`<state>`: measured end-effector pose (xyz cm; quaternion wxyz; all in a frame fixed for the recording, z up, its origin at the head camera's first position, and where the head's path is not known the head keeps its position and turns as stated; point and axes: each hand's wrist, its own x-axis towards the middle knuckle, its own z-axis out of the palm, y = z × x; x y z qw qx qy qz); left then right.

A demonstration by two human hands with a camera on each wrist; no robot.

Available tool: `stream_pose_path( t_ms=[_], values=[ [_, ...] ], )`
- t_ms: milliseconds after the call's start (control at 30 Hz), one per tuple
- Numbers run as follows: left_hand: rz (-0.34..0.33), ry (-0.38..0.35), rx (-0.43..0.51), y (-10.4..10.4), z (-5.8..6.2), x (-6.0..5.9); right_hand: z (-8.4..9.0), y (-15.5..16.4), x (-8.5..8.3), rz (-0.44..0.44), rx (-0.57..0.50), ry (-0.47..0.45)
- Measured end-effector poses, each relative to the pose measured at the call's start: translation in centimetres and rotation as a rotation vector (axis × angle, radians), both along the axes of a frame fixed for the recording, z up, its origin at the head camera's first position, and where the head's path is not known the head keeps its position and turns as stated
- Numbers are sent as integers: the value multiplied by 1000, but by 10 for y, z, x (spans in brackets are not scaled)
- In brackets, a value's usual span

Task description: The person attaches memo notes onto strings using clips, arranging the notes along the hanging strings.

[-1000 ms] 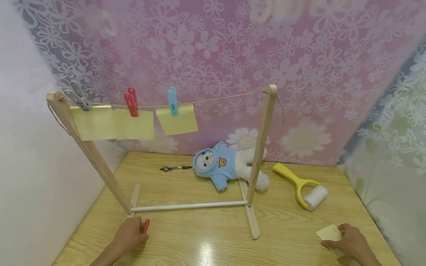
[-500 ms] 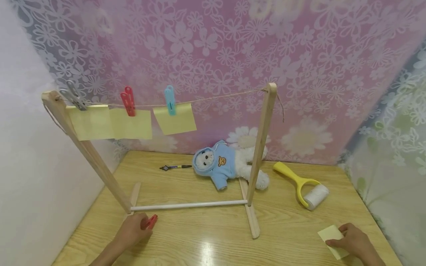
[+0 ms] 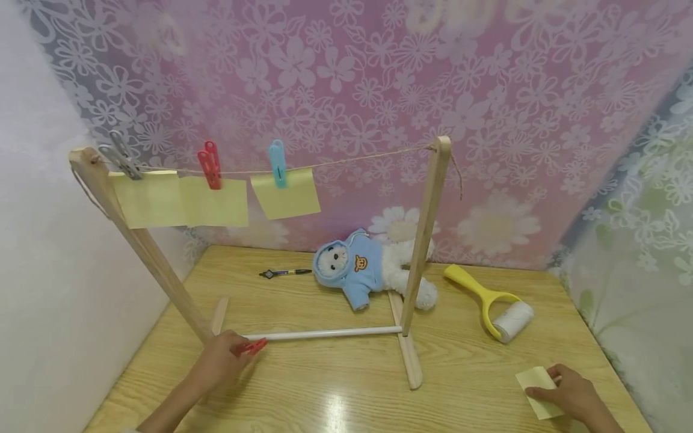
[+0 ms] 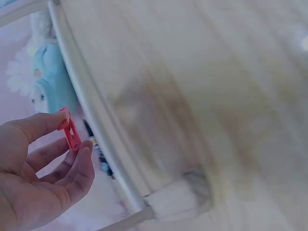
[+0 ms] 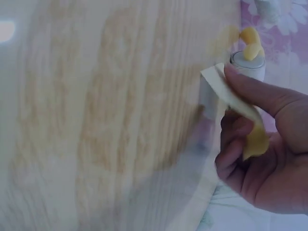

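Left hand [image 3: 219,361] pinching red peg [image 3: 253,346] beside rack's white bar [image 3: 325,332], right hand [image 3: 571,397] gripping yellow note [image 3: 538,385]: pick-up step, likely next lifting both to the string [image 3: 352,161].

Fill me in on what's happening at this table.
A person sits at a wooden table with a small drying rack on it. The left hand pinches a red clothespin near the rack's base. The right hand holds a yellow sticky note at the table's right edge. Three yellow notes hang pegged on the string. A stuffed toy, a pen and a lint roller lie behind.
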<state>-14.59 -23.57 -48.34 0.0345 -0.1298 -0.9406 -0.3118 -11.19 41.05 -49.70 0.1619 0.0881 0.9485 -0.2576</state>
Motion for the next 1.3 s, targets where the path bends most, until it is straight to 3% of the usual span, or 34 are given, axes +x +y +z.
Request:
stream_pose_path(
  t_ms=[100,267,400,600,867,1000,1133,1300],
  values=[
    [-25,-4,39,2,10,-1,2,-3,1,0,-90,6],
    [-47,20,26,8,28,-3,13,-15,3,86,-304,17],
    [-52,53,27,16,40,-4,22,-27,1,128,-360,80],
    [-40,31,51,24,63,-7,38,-54,-3,57,-307,198],
    [-116,85,40,34,91,-9,50,-107,-11,43,-501,226],
    [-125,120,41,41,104,-11,52,-134,-16,89,-608,278],
    [-130,112,109,48,115,-13,56,-159,-21,156,-725,317],
    [-142,119,290,59,133,-15,65,-189,-28,178,-814,400]
  ],
)
